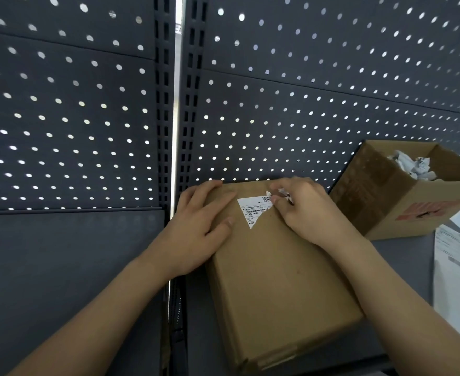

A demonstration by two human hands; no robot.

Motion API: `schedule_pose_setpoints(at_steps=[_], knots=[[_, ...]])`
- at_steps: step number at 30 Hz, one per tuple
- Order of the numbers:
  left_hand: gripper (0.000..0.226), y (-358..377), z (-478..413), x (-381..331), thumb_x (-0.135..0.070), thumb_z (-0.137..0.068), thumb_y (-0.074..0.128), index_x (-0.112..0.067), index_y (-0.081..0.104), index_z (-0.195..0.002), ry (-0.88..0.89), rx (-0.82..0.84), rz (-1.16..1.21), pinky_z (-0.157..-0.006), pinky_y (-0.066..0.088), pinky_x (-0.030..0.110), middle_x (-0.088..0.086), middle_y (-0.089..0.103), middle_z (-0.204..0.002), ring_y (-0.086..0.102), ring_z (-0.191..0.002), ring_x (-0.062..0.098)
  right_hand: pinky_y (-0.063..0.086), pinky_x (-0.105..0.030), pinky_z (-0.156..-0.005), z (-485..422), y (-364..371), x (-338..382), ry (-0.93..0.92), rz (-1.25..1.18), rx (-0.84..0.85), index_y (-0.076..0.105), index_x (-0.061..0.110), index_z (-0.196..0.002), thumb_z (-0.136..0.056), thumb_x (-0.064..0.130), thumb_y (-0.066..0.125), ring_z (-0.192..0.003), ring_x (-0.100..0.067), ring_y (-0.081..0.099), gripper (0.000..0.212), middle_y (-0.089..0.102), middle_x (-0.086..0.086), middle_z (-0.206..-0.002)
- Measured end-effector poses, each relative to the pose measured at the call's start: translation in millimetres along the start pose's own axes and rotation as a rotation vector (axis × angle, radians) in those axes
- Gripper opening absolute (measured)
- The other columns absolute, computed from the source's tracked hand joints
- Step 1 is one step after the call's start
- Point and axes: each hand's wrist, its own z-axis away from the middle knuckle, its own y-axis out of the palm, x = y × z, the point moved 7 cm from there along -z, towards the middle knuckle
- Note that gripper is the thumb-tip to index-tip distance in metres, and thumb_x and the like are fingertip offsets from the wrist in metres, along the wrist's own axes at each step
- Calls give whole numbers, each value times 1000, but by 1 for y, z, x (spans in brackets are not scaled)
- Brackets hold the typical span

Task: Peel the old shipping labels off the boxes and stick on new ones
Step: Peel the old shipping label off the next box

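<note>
A half-torn white label (253,210) clings to a closed cardboard box (277,280) on a dark shelf (60,253); the right hand (307,210) pinches its peeled, crumpled edge. The left hand (199,226) presses flat, fingers straight, on the box's left side. To the right stands an open box (402,210) holding crumpled paper scraps (413,165).

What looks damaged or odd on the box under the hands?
The old label on the box is torn: only a ragged left piece is stuck down. The right hand pinches a crumpled scrap at the torn edge. The left hand rests on the box.
</note>
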Motion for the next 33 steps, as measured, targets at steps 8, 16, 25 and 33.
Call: schedule_pose_setpoints(at_steps=[8, 16, 25, 33], knots=[[70, 0, 0, 0, -60, -83, 28, -36, 39, -148, 4, -3, -4, -111, 14, 22, -18, 20, -154, 12, -140, 10, 49, -38, -81, -3, -1, 2, -14, -72, -21, 73, 28, -97, -94, 28, 61, -84, -16, 58, 12, 63, 4, -89], [69, 0, 0, 0, -60, -83, 29, -38, 38, -147, 2, -2, 11, -110, 14, 21, -21, 19, -153, 11, -139, 7, 42, -32, -83, 1, 0, 3, -12, -89, -32, 62, 21, -93, -99, 19, 52, -94, -17, 53, 12, 60, 4, -96], [68, 0, 0, 0, -60, -84, 29, -37, 39, -147, 4, -2, 6, -110, 14, 21, -20, 19, -153, 12, -139, 8, 49, -37, -83, -2, 0, -1, 25, -73, -46, 69, 28, -92, -94, 26, 59, -90, -15, 58, 10, 65, 5, -93], [70, -1, 0, 0, -60, -82, 29, -37, 39, -147, -1, -6, 5, -110, 13, 20, -18, 20, -153, 11, -139, 7, 49, -39, -82, -3, -2, 11, 23, 30, -34, 69, 17, -95, -96, 21, 56, -94, -23, 60, 14, 65, -1, -96]])
